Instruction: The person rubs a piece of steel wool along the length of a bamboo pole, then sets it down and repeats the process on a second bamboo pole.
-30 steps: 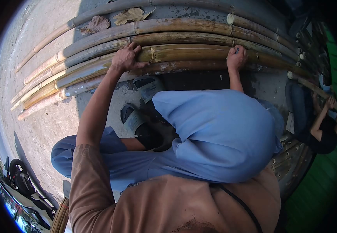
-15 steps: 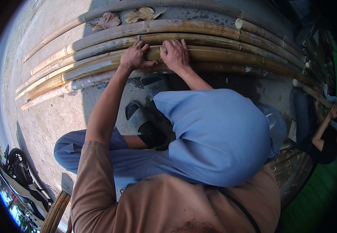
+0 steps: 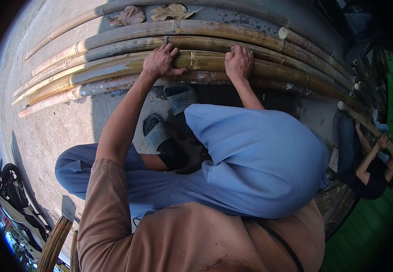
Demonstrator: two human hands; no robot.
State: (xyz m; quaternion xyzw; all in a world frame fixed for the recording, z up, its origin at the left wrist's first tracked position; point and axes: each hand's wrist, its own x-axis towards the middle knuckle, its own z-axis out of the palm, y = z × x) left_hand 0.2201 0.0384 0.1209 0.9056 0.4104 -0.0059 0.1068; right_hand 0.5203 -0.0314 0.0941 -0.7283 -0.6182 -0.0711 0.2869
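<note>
Several long bamboo poles lie side by side on the ground in front of me. My left hand (image 3: 161, 61) rests on a greenish-brown bamboo pole (image 3: 115, 68), fingers over its far side and thumb apart, left of a pole joint (image 3: 192, 60). Right of that joint, my right hand (image 3: 239, 62) is curled closed on top of the same pole. Something small shows at its fingers, too little of it to name. Beyond lies another pole (image 3: 133, 46), and a weathered pole (image 3: 115, 85) runs on the near side.
Two dry leaves (image 3: 174, 12) lie past the poles. My sandalled feet (image 3: 155, 131) are below them. A motorbike (image 3: 17, 204) and a bundle of sticks (image 3: 56, 242) stand at lower left. Another person (image 3: 374, 170) holds a pole at the right.
My right hand has moved right along the pole, away from my left hand, which stays on the pole. The thin pale line seen right of my right hand earlier no longer shows. The view has shifted slightly.
</note>
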